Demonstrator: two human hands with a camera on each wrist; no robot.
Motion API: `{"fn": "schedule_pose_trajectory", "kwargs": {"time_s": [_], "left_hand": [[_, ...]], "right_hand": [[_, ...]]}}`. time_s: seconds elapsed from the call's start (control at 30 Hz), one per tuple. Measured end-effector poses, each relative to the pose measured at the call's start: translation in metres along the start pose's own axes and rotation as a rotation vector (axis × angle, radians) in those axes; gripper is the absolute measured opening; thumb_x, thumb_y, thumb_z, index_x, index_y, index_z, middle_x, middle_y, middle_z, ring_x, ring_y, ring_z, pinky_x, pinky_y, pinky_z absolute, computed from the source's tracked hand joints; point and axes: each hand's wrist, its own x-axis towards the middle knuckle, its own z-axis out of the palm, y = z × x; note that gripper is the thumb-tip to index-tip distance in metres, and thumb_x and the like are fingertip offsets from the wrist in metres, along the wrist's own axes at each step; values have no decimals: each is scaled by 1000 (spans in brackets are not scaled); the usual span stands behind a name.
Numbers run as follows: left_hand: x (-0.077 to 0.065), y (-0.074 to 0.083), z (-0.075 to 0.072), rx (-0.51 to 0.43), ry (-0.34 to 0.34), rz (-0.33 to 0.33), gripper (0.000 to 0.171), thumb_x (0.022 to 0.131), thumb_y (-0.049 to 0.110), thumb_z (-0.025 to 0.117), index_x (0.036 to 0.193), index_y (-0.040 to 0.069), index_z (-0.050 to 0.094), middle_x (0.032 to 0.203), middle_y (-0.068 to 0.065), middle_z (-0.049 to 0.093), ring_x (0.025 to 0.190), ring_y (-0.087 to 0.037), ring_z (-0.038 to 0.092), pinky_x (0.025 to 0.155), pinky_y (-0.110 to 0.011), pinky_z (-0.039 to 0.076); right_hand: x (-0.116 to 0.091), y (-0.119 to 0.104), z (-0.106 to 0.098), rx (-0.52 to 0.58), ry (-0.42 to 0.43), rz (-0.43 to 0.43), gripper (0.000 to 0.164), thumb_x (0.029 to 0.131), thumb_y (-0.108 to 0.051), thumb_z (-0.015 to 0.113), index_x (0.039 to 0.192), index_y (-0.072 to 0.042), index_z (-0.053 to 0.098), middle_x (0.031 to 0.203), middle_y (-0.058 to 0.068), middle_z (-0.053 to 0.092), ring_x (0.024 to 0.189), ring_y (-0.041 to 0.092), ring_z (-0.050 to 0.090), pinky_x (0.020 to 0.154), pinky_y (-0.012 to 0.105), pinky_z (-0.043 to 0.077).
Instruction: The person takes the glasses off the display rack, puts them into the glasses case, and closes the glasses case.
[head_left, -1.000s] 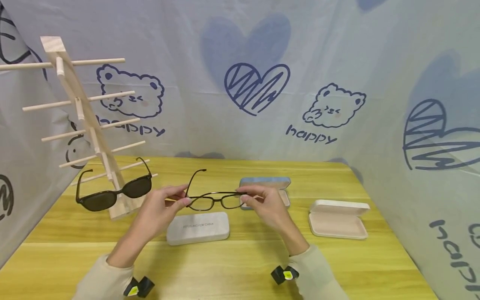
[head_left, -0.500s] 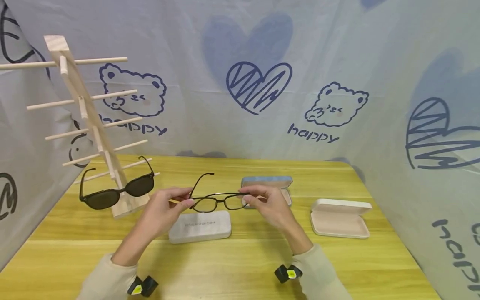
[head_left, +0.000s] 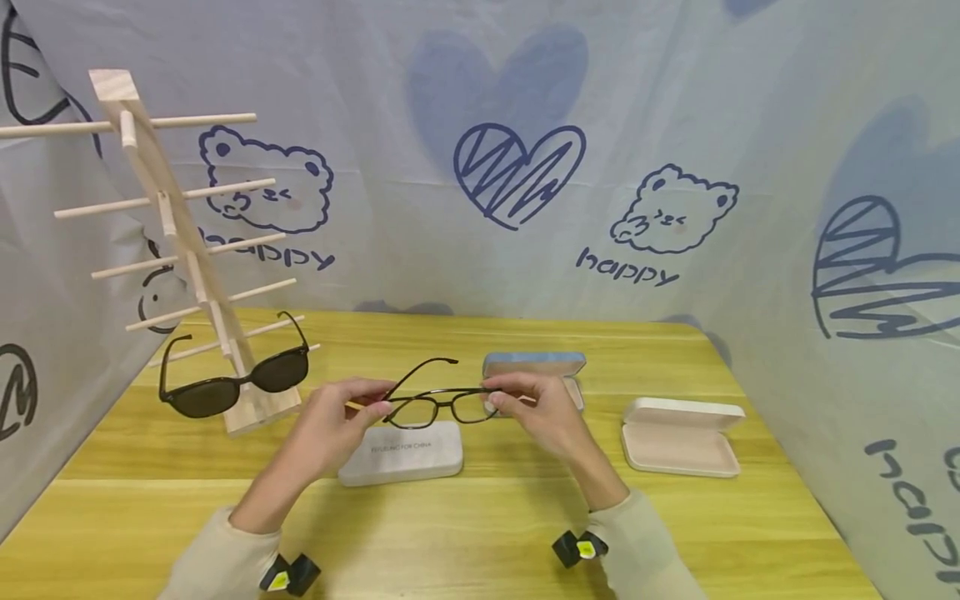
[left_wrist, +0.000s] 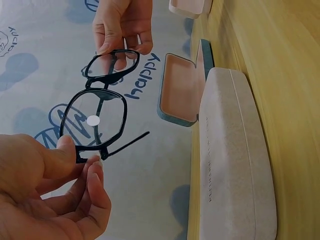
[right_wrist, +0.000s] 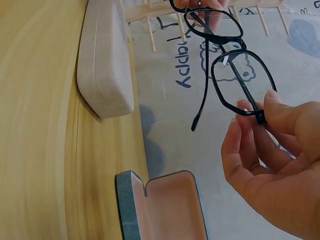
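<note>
Both hands hold a pair of black-framed eyeglasses above the table. My left hand pinches the frame's left corner between thumb and fingers, close to the hinge. The right hand pinches the opposite corner. One temple lies folded across behind the lenses, while the left temple slants partly inward, its tip free. Below the glasses lies a closed pale eyeglass case with lettering on its lid. In the right wrist view, thumb and fingertips of the right hand meet at the lens corner.
A wooden display stand with pegs rises at the left, carrying dark sunglasses low down. Behind the right hand sits an open blue case. An open white case stands farther right. Printed cloth surrounds the wooden table.
The left temple has swung inward, its tip going right and down toward the lenses. Both hands keep their grip and have shifted slightly right in view.
</note>
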Motion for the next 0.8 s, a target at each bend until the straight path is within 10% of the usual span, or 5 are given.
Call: {"fn": "schedule_pose_trajectory", "kwargs": {"time_s": [0.47,0.8], "left_hand": [[4,-1,11,22,-24,38,23,101,6,63,121,5,75,117,-12,76,100,-22,71,84,-35,59],[4,1,16,12,-46,62,22,102,5,62,120,4,75,114,-13,76,96,-21,71,82,-39,60]], "right_hand": [[2,9,-5,13,101,56,19,96,-8,73,112,3,75,114,21,75,83,14,74,78,28,65],[-1,9,-9,-72,104,41,20,97,-13,73,110,1,76,110,19,76,91,19,73,78,24,62]]}}
